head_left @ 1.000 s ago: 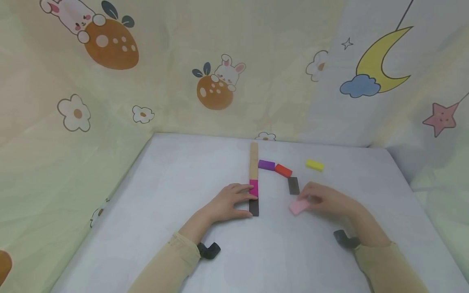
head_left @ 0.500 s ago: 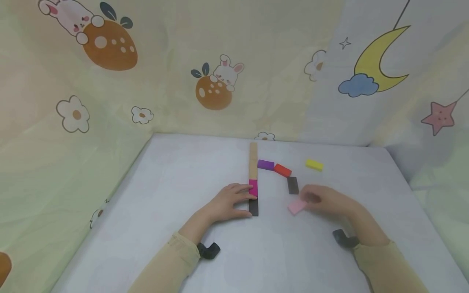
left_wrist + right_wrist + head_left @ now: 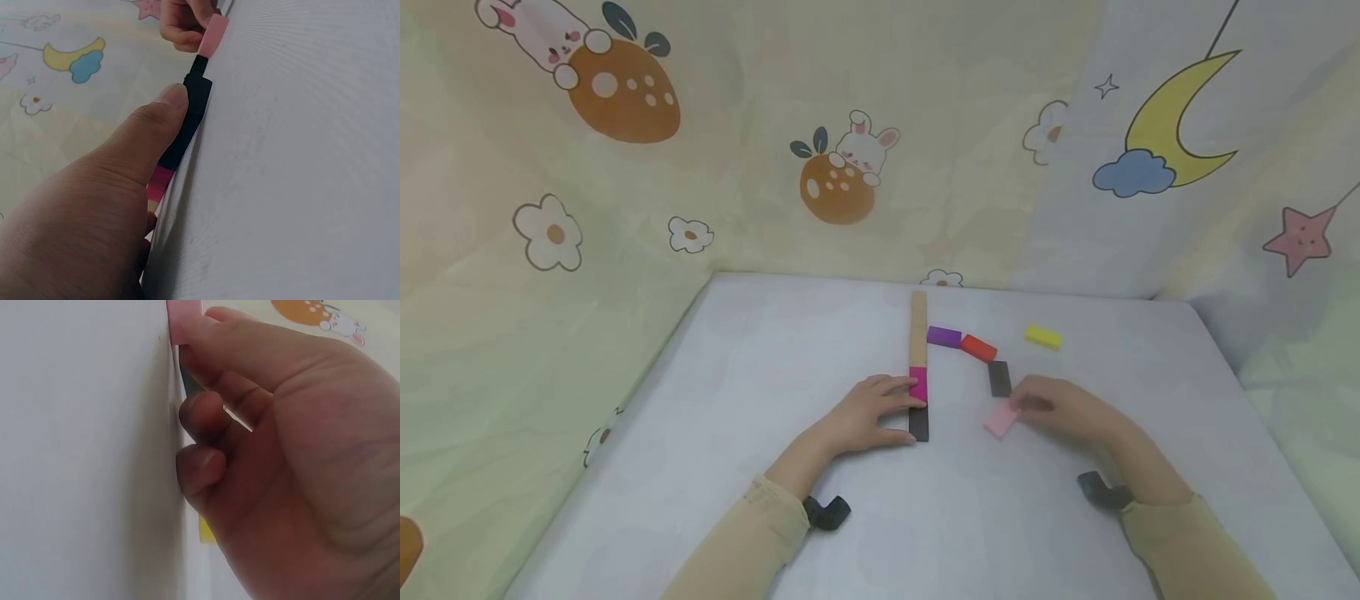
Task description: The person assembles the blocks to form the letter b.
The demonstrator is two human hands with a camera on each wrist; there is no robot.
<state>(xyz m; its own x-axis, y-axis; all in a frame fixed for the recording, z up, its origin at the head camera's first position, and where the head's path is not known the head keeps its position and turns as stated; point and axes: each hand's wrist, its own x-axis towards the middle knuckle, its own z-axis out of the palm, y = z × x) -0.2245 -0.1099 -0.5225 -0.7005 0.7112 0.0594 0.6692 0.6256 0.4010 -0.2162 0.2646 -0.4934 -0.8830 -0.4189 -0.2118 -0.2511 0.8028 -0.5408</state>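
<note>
My right hand (image 3: 1067, 408) pinches one end of a pink block (image 3: 1000, 419) between thumb and fingers, low over the white table. Its far end lies just below a dark grey block (image 3: 999, 379); the right wrist view shows the thumb on the pink block (image 3: 185, 322) and the other fingers curled. My left hand (image 3: 872, 414) rests beside a straight column of blocks, fingertips on the magenta block (image 3: 919, 393) and the thumb at the black block (image 3: 919, 427). Plain wood blocks (image 3: 919, 329) form the column's far part.
A purple block (image 3: 943, 337) and a red block (image 3: 978, 347) curve from the column toward the dark grey block. Apart from them, a yellow block (image 3: 1043, 337) lies at the back right. A printed cloth (image 3: 970, 192) hangs behind the table (image 3: 775, 333).
My right hand has shifted the pink block slightly left and turned it closer to the dark grey block's lower end. The left hand stays in place.
</note>
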